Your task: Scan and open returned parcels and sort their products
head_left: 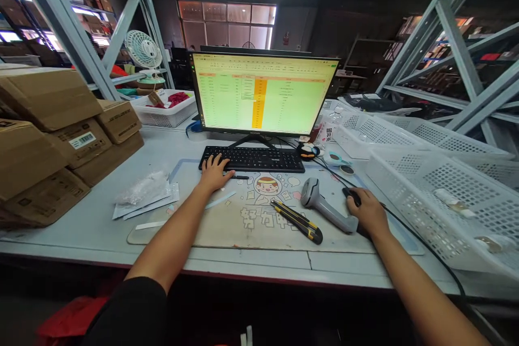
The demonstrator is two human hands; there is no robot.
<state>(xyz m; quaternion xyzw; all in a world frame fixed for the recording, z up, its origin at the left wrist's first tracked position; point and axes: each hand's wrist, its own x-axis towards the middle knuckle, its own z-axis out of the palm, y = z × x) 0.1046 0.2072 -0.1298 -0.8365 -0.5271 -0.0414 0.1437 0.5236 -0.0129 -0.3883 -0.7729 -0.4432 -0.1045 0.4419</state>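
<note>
Two hands working at a computer station on the bench (pixel 93 227).

The right hand (pixel 367 212) is lying curled over a black mouse (pixel 352 194), gripping it, just beside a grey barcode scanner (pixel 324 206) and a yellow-black utility knife (pixel 298 220) on the printed desk mat (pixel 243 227). The left hand (pixel 214 173) is resting with fingers spread on the left end of the black keyboard (pixel 259 159). Behind it, the monitor (pixel 263 93) is displaying a green spreadsheet. Cardboard boxes (pixel 48 135) are sitting far left, white baskets (pixel 438 184) right.
</note>
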